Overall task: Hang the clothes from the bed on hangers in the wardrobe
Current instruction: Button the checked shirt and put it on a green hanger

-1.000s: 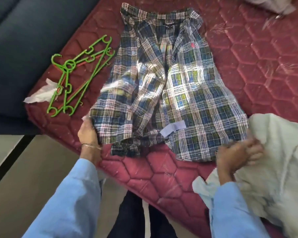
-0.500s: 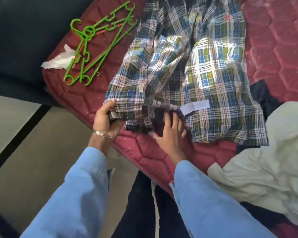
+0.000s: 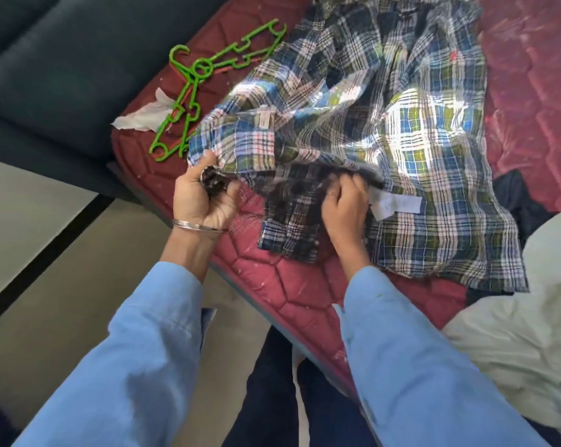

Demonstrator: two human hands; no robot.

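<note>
a crumpled white paper scrap (image 3: 143, 116) lies at the corner of the dark red quilted mattress (image 3: 279, 279). a dark blue upholstered sofa (image 3: 56, 66) stands just beside that corner. beige floor tiles with black bands (image 3: 47, 253) run below.

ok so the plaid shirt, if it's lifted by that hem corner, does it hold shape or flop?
Likely floppy: the plaid shirt already bunches and folds where the left hand holds its corner. Probably light, since the thin cloth wrinkles freely on the mattress. It should drape and sag, not slip.
</note>
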